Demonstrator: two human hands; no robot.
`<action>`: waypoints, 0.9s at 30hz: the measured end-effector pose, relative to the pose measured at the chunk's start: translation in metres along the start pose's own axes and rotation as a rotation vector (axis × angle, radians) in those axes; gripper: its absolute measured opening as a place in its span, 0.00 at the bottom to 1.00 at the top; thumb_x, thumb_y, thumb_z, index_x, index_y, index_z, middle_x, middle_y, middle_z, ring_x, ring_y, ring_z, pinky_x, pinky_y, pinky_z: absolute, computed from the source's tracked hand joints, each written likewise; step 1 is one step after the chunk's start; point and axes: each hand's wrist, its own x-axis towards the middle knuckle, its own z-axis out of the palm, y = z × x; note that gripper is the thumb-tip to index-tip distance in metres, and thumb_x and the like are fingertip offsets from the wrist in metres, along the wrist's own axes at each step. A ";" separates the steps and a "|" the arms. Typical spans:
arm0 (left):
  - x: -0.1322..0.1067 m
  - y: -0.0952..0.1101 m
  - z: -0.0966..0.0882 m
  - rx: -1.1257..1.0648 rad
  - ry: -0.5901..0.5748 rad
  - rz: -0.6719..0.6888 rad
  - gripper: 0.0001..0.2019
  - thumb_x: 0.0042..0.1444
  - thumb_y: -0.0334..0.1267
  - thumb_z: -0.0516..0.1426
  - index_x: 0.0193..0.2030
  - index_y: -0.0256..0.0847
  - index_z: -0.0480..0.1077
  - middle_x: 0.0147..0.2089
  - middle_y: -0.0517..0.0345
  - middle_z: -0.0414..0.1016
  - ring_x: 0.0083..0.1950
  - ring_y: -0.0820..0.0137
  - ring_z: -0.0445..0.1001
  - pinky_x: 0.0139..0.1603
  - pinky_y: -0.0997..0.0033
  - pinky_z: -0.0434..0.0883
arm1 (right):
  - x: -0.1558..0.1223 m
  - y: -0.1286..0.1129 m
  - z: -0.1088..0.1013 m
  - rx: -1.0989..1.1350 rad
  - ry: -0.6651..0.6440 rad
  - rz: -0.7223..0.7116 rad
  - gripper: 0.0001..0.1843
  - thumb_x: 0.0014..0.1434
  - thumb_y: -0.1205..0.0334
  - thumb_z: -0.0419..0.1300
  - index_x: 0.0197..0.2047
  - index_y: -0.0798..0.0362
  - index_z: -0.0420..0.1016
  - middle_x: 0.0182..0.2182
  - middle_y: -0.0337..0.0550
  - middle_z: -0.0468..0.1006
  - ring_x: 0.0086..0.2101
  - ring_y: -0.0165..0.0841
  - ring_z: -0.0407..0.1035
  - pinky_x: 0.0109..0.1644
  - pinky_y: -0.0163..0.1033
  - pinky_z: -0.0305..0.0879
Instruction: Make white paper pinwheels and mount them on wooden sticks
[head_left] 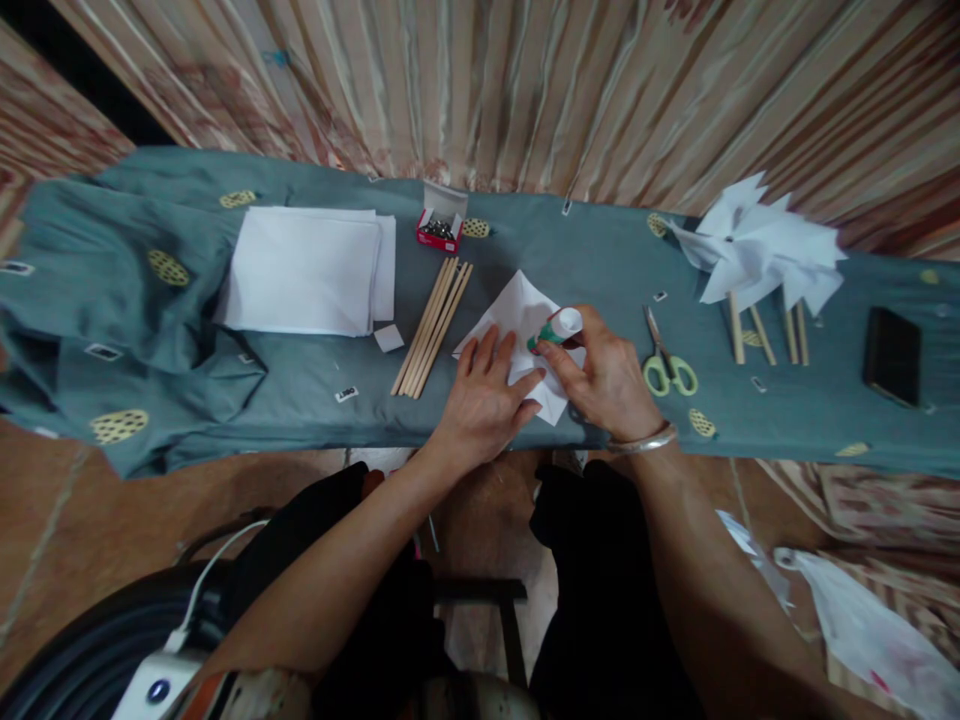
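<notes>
My left hand (489, 392) lies flat with fingers spread on a white folded paper square (517, 310) on the grey-green cloth. My right hand (606, 372) is closed round a glue stick (556, 328) with a green body and white end, its tip pressed to the paper beside my left fingertips. A silver bangle sits on my right wrist.
A bundle of wooden sticks (433, 325) lies left of the paper, a white paper stack (307, 270) and a red box of pins (439, 230) beyond. Green-handled scissors (666, 362), finished paper pinwheels (757, 255) and a black phone (891, 355) lie to the right.
</notes>
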 end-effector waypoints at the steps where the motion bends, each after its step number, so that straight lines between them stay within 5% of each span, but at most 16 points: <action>1: 0.000 0.000 0.000 -0.001 -0.001 -0.003 0.21 0.59 0.43 0.59 0.59 0.48 0.69 0.70 0.44 0.58 0.73 0.48 0.49 0.67 0.37 0.52 | 0.000 0.000 0.000 -0.001 0.003 0.000 0.17 0.64 0.45 0.53 0.44 0.51 0.68 0.33 0.45 0.78 0.32 0.38 0.73 0.37 0.42 0.66; 27: 0.000 -0.001 -0.001 -0.002 -0.011 -0.006 0.18 0.60 0.44 0.58 0.57 0.48 0.70 0.70 0.45 0.57 0.73 0.48 0.49 0.68 0.39 0.51 | -0.003 0.010 -0.001 0.025 0.069 0.037 0.18 0.62 0.44 0.55 0.42 0.50 0.68 0.31 0.42 0.79 0.32 0.39 0.75 0.36 0.42 0.67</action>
